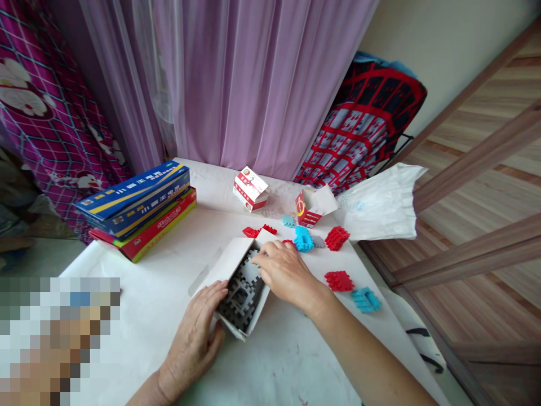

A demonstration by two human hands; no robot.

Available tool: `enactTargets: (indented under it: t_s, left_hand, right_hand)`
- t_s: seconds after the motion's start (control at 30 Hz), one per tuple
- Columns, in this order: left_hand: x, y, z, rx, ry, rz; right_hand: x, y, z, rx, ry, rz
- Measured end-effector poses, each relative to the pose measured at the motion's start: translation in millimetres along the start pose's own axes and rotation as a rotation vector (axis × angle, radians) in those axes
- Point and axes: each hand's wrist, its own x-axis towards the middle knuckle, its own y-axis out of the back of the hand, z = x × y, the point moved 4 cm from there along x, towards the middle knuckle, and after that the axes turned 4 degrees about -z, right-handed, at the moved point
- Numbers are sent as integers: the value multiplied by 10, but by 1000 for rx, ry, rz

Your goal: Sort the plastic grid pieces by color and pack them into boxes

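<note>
An open white box (pixel 220 260) lies at the middle of the white table, filled with grey interlocking pieces (pixel 240 296). My left hand (pixel 198 324) is against the box's left side, its fingers wrapped on the edge. My right hand (pixel 285 270) reaches in at the far end, its fingers closed at a light grey piece (pixel 252 265) there. Beyond and to the right lie red pieces (pixel 338 281), a bright blue piece (pixel 303 239) and a light blue piece (pixel 366 300).
Blue flat boxes (pixel 135 197) are stacked on a red and green box (pixel 163 225) at the left. Two small red and white boxes (pixel 251 189) (pixel 310 207) and a white bag (pixel 380 206) are at the back. A blurred area covers the lower left.
</note>
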Motion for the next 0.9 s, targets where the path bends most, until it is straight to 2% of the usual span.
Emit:
enactTargets:
  t_s: [0.1, 0.23, 0.37, 0.57, 0.7, 0.9]
  left_hand:
    - [12, 13, 10, 13, -6, 7]
    - [22, 26, 13, 21, -9, 7]
    - [17, 20, 5, 17, -9, 1]
    - [0, 8, -2, 5, 4, -12]
    - [6, 15, 3, 7, 5, -7]
    - [20, 24, 13, 15, 7, -12]
  right_hand:
    - [30, -98, 36, -52, 91, -26]
    - [61, -152, 163, -79, 34, -8]
    - [77, -160, 244, -26, 45, -32]
    - [88, -188, 157, -1, 133, 7]
    - [93, -170, 84, -14, 186, -22]
    - [63, -185, 111, -11, 239, 11]
